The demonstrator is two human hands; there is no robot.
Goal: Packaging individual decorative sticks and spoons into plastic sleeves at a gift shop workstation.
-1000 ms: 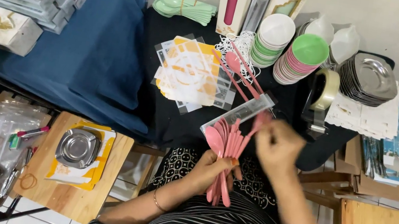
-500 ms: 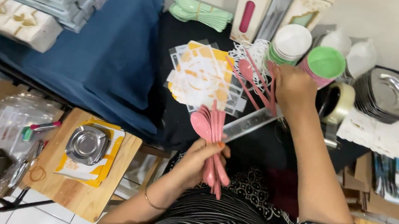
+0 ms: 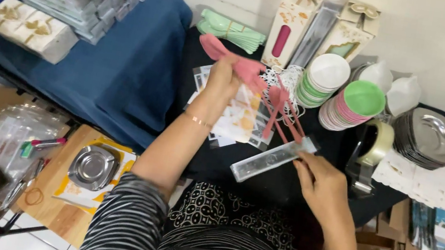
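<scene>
Spoons (image 3: pixel 234 57), pink and plastic, sit bunched in your left hand (image 3: pixel 223 77), fingers closed round the handles, bowls fanning out past the green spoons (image 3: pixel 232 29). Your right hand (image 3: pixel 321 181) pinches the end of a clear case (image 3: pixel 272 159), long, narrow and tilted, just right of the cards (image 3: pixel 235 118). More pink spoons (image 3: pixel 281 114) lie between cards and case, touching its upper end.

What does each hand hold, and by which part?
Left hand: pink spoons, gripped around the handles. Right hand: clear narrow box, pinched at its end.
</scene>
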